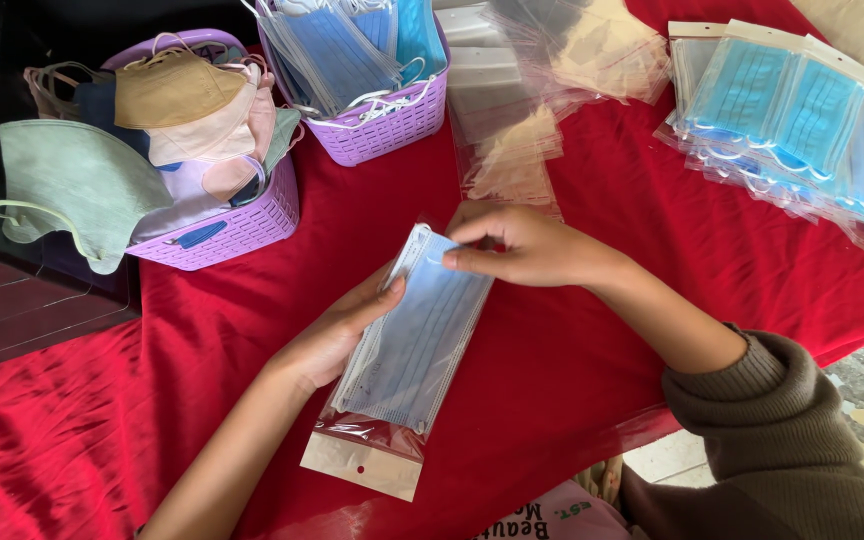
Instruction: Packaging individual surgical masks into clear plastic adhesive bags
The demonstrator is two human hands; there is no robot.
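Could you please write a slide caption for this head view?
Left hand and right hand hold a blue face mask in a clear sleeve over red cloth.

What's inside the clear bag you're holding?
A light blue pleated face mask lies inside the clear bag, held by the left hand and right hand. Anything behind it is hidden.
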